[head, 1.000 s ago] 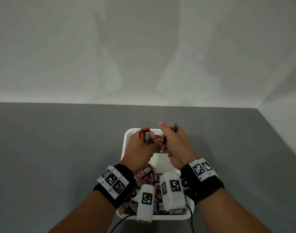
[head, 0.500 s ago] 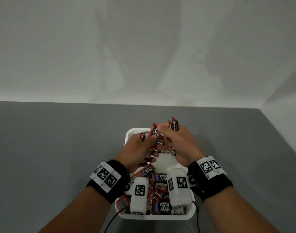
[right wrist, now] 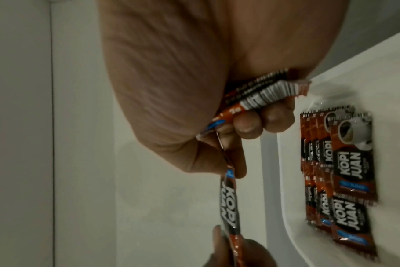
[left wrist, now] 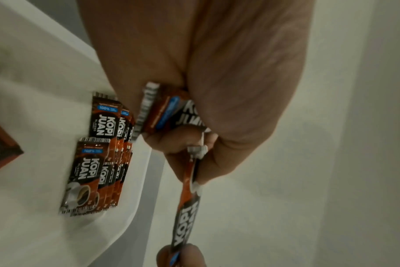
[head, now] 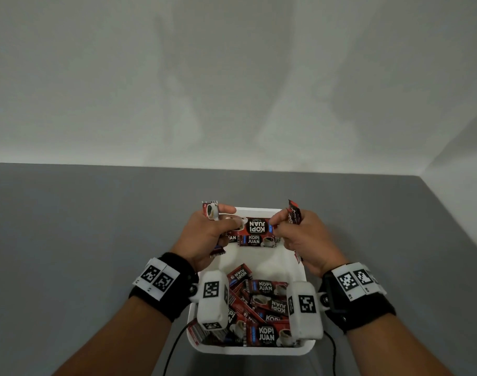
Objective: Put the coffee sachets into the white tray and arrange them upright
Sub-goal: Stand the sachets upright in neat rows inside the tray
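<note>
The white tray (head: 259, 210) stands on the grey table. Several red-and-black coffee sachets (head: 256, 240) stand upright at its far end; they also show as a row (left wrist: 96, 153) in the left wrist view and as a row (right wrist: 345, 171) in the right wrist view. A loose pile (head: 264, 299) lies at the near end. One sachet (head: 257, 226) is held level over the far end, pinched at either end by my left hand (head: 229, 221) and right hand (head: 279, 222). My left hand also grips spare sachets (head: 210, 210), and my right hand grips others (head: 294, 215).
The grey table (head: 83, 240) lies around the tray on all sides. A pale wall (head: 232, 90) rises behind it and another (head: 462, 164) closes the right side. White wrist cameras (head: 213, 302) hang over the near pile, with cables trailing off the front edge.
My hands were bunched together over the tray's far end. They have drawn apart, and one sachet is now held level between them.
</note>
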`<state>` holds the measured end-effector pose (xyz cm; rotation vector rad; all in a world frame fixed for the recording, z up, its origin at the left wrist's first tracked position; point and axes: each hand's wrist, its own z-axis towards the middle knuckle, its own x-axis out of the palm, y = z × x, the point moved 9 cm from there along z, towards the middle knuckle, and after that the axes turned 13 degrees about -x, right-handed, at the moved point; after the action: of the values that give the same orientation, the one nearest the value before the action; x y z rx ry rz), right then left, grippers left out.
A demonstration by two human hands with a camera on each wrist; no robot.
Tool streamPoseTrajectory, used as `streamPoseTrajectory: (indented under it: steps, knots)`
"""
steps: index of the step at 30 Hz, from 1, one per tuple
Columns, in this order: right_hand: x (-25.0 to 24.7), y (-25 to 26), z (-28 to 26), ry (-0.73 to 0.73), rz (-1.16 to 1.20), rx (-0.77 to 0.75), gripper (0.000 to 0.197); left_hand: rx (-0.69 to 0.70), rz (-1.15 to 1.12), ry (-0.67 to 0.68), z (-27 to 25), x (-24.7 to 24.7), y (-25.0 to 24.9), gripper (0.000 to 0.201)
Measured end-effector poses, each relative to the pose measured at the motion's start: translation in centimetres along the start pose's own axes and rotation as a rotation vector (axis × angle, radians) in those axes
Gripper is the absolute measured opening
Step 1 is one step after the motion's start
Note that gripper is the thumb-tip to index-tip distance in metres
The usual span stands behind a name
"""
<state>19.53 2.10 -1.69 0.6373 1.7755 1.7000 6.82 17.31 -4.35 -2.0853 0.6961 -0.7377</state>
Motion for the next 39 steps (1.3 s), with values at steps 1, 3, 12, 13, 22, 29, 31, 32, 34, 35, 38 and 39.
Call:
streamPoseTrajectory:
  steps: [1,3,12,13,22,29,31,32,34,35,38,39]
  knots:
    - [-0.2,-0.3,0.0,-0.005,-0.052,-0.009,0.022,0.02,0.024,-0.019,0.0,-0.1,-0.2,0.025]
    - [-0.5,-0.3,0.0,-0.012,-0.151,-0.045,0.017,0.043,0.046,-0.042,0.2,-0.2,-0.2,0.025]
    - [0.2,-0.4,0.1,-0.184,0.131,-0.04,0.02,0.19,0.099,-0.106,-1.4,1.7,-0.4,0.017]
    - [0.6,-0.1,0.0,-0.182,0.174,-0.037,0.015,0.207,0.115,-0.102,-1.5,2.1,-0.3,0.017]
    - [2.5,-0.7,0.8,-0.154,0.109,0.011,0.014,0.049,0.167,0.138,-2.1,5.6,1.8,0.021]
    - [2.3,0.6,0.4,-0.036,0.101,-0.011,0.004,-0.105,0.011,0.19,-1.6,4.2,1.9,0.033]
    - [2.2,0.8,0.4,-0.013,0.081,-0.011,0.012,-0.065,0.068,0.212,-1.5,4.1,1.7,0.029]
    - [2.2,1.0,0.4,-0.002,0.049,-0.015,0.015,-0.058,0.089,0.207,-1.3,3.9,1.7,0.028]
    - [1.6,0.9,0.4,-0.01,-0.014,-0.027,0.016,-0.049,0.086,0.169,-1.1,3.2,1.5,0.027]
    - [1.2,0.7,0.4,-0.031,-0.023,-0.022,0.015,-0.037,0.059,0.131,-1.0,2.7,1.3,0.026]
    - [0.5,0.0,0.2,-0.04,-0.073,-0.019,0.021,0.011,-0.027,-0.002,-0.6,0.7,0.6,0.026]
    - [0.4,0.0,0.1,-0.02,-0.147,-0.041,0.025,0.024,-0.017,-0.036,-0.5,0.2,0.4,0.027]
